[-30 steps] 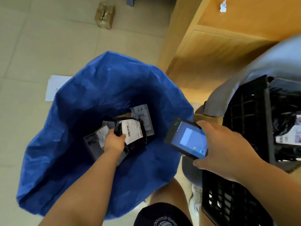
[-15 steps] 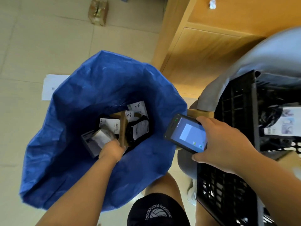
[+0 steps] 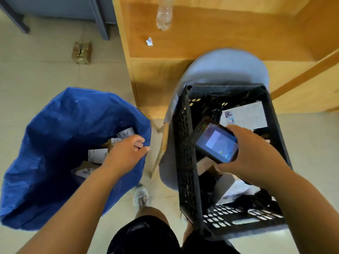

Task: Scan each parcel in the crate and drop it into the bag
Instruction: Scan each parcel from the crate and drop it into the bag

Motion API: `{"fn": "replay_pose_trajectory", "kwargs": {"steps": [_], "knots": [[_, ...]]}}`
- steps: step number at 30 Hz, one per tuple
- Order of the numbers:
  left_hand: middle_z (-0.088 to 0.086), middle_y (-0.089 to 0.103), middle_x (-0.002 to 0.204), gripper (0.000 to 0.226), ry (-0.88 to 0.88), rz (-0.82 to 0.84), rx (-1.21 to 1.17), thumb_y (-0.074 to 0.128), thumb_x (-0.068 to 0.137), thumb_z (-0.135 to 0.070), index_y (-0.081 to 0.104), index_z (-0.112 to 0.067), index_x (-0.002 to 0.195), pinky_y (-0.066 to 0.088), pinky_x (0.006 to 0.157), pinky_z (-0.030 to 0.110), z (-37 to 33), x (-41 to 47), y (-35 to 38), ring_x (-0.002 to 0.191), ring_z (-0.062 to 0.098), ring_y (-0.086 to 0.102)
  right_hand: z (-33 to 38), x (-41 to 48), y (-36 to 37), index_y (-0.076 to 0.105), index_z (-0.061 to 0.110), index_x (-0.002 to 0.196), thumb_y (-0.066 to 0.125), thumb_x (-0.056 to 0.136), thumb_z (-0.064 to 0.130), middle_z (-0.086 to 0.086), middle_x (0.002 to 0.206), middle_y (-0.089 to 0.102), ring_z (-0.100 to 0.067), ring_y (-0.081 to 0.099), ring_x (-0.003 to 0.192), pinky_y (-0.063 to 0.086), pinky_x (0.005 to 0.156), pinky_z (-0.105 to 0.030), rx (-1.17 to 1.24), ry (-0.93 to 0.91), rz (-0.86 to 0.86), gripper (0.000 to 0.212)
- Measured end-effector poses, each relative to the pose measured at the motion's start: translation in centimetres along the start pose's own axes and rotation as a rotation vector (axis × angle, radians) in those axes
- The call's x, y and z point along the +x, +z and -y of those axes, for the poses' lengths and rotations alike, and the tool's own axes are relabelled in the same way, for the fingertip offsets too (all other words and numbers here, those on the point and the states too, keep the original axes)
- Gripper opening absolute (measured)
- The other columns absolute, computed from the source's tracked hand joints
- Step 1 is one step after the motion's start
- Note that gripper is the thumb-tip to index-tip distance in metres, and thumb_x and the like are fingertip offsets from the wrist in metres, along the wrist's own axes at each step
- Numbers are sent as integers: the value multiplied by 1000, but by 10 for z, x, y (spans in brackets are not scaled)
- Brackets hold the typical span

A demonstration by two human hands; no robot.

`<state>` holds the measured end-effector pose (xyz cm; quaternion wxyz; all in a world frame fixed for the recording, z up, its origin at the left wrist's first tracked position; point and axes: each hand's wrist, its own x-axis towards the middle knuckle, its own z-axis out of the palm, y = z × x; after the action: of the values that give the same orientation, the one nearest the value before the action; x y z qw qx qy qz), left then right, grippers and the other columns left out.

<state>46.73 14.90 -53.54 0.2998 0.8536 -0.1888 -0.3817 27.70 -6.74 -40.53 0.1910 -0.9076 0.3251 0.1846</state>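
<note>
Blue bag [image 3: 55,143]: crumpled sack, mouth wide open, upright on floor, left of crate.
Inside bag, toward its right side: heap of parcels, including white-labelled packets [image 3: 97,155] and tilted brown carton [image 3: 86,168].
Black crate [image 3: 185,162]: perforated plastic, open top, resting on grey seat [image 3: 225,70].
Inside crate: flat white-printed parcel [image 3: 245,114] in far right corner, brown box [image 3: 204,163] near left wall, pale wrapped parcel [image 3: 236,189] toward near edge.
Scanner [image 3: 216,143]: dark handheld, screen lit, over crate's left half, gripped by right hand [image 3: 253,154].
</note>
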Motion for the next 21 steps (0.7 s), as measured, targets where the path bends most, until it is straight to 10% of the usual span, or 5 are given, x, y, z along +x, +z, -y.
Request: {"fn": "replay_pose_trajectory", "kwargs": {"steps": [9,21], "knots": [[-21,65,94,18,187,38,-24,63,87,-40,61,-33,104,43,69,10,-117,-36,133,86,-12,59,-182,-58,3,35,28,125,79,55,53,6,112,52,-17,53,88,52,73,-39,10,193,-22,86],[3,8,159,91,135,415,461,64,85,-47,11,-19,152,20,113,35,-142,-16,278,144,25,13,-276,-75,26,41,26,116,78,54,49,6,96,49,-19,52,80,51,71,-38,86,305,-14,76]]}}
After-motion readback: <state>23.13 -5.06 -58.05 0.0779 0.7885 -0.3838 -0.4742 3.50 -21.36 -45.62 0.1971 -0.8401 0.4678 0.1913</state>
